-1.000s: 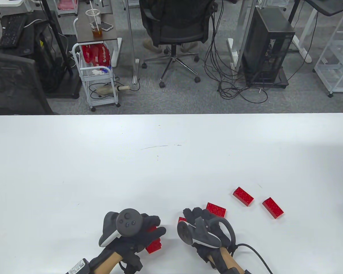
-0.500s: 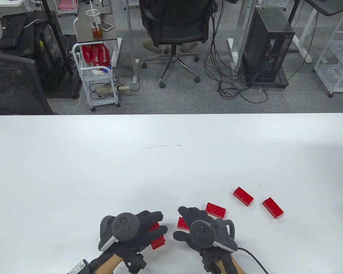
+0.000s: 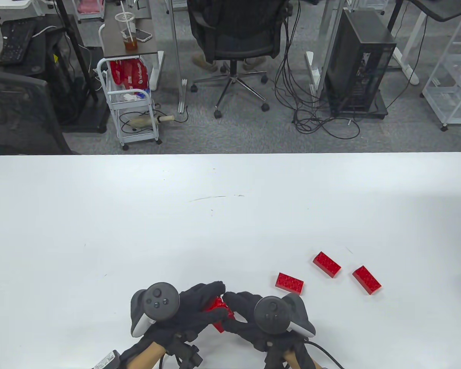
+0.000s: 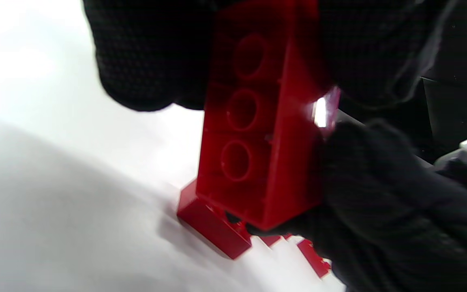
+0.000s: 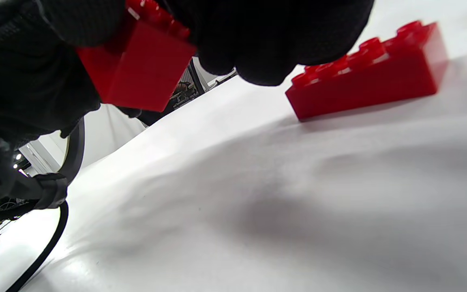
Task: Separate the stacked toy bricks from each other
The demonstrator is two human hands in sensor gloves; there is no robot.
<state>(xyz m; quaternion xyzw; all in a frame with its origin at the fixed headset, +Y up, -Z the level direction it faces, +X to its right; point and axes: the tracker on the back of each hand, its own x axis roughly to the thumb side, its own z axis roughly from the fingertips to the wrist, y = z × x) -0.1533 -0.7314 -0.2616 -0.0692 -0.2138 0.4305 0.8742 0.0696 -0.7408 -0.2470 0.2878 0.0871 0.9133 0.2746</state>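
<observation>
A red brick stack (image 3: 216,305) is held just above the table's front edge, between both hands. My left hand (image 3: 218,301) grips it from the left and my right hand (image 3: 232,312) grips it from the right. In the left wrist view the stack (image 4: 258,121) shows its hollow underside, with gloved fingers (image 4: 144,52) around it. In the right wrist view gloved fingers (image 5: 282,36) pinch its studded top (image 5: 136,69). I cannot tell how many bricks it holds.
Three loose red bricks lie on the white table (image 3: 138,230) to the right of my hands: one nearest (image 3: 289,283), one farther back (image 3: 327,264), one far right (image 3: 366,280). A brick on the table (image 5: 363,77) shows in the right wrist view.
My right hand has moved left from the loose bricks and taken hold of the stack in my left hand. My left hand has shifted slightly right.
</observation>
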